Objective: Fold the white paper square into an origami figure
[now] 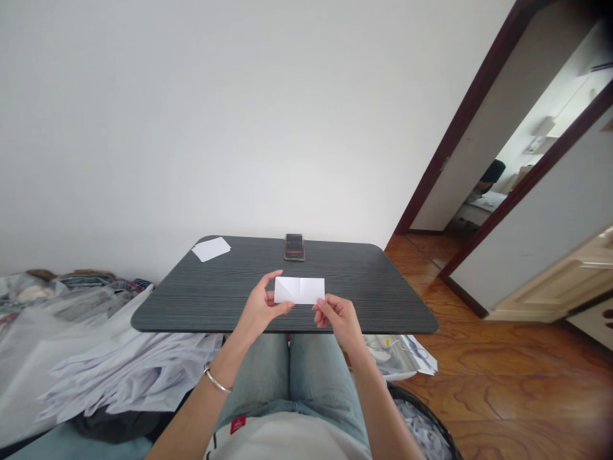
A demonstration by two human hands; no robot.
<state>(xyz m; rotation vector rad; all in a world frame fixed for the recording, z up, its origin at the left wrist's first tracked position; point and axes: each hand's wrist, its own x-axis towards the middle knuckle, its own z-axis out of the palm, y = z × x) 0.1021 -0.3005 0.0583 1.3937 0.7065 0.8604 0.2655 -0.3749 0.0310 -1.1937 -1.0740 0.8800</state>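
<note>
A small white folded paper, wider than it is tall, is held up over the near part of the dark table. Crease lines run across it, one upright near its middle and slanting ones on the left half. My left hand grips its left end, with the thumb on the lower edge and a finger near the top corner. At the lower right corner, my right hand pinches the paper between thumb and curled fingers.
White sheets lie at the table's back left. A phone sits at the back middle, near the wall. Piled cloth and plastic is left of the table; a bin of scraps stands below right.
</note>
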